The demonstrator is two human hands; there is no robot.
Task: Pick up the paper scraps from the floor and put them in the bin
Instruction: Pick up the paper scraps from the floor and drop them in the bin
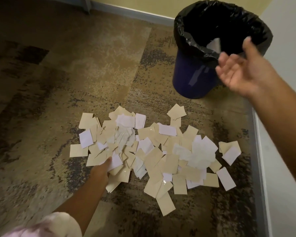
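Left hand (102, 168): down in the paper scraps (150, 151), fingers hidden under them, so I cannot tell its grip.
Right hand (243, 71): fingers spread, holding nothing, just beside the bin (191, 74).
Paper scraps: piled on the carpet (58, 117), near the bin.
Bin: blue, with a black bag (186, 29).

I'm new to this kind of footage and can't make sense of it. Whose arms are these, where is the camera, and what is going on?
No machine here: a person wears a camera on the head, looking down at their own arms. The left hand reaches into a pile of paper scraps, tan and white, on the carpet; its fingers are hidden among them. The right hand is open and empty beside a blue bin lined with a black bag. One pale scrap shows inside.
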